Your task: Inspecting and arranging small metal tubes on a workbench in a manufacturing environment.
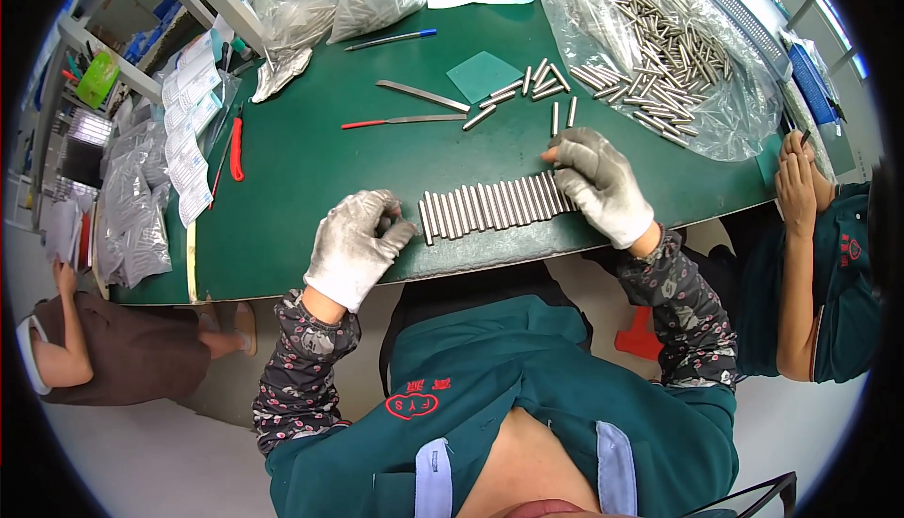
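Observation:
A row of short metal pins (494, 205) lies side by side near the table's front edge. My left hand (353, 245), in a pale grey-stained glove, rests at the row's left end. Its fingers are bent, with a gap between thumb and forefinger and nothing seen in it. At the row's right end is my gloved right hand (603, 184), fingers curled and thumb against the last pins. One bare fingertip pokes out of that glove; what lies inside the curled fingers is hidden. Beyond it lie several loose pins (556, 119) and a large pile of pins (659, 38) on clear plastic.
Two slim flat tools, one plain metal (424, 95) and one red-handled (405, 121), lie mid-table beside a teal square (483, 78). Farther back are a pen (391, 40) and plastic bags (325, 0). A red-handled tool (236, 151) lies left. People sit or stand at both sides.

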Tool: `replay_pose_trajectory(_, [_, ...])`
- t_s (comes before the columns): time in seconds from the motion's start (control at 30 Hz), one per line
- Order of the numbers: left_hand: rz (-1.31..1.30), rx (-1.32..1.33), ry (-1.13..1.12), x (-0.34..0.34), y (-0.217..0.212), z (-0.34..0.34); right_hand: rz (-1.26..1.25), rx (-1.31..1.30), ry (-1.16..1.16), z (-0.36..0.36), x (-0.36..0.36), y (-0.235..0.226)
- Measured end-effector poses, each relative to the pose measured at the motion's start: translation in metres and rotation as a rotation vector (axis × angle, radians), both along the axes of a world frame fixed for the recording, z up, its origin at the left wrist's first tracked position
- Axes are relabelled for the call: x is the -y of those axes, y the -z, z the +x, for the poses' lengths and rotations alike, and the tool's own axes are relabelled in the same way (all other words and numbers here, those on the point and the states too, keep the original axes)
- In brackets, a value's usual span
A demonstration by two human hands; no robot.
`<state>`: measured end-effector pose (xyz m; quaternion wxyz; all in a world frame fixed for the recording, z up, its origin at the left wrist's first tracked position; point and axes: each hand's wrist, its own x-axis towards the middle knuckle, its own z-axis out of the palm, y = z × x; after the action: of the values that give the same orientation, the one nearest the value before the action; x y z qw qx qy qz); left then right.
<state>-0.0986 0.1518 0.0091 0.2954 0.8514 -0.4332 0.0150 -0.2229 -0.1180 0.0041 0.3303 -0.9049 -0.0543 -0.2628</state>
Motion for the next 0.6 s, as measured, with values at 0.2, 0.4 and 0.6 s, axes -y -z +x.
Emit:
replay_pose_trajectory(0.2, [0.093,0.024,0.021,0.012,-0.001,-0.003,0.112,-0.099,-0.069,0.004,-0.01,0.008])
replay_pose_trajectory(0.4, [0.107,0.011,0.048,0.014,-0.001,0.0,0.185,-0.117,-0.064,0.003,-0.011,0.006])
replay_pose_trajectory(0.6, [0.059,0.208,0.086,0.038,-0.014,-0.003,0.485,-0.142,0.063,-0.001,-0.009,0.008])
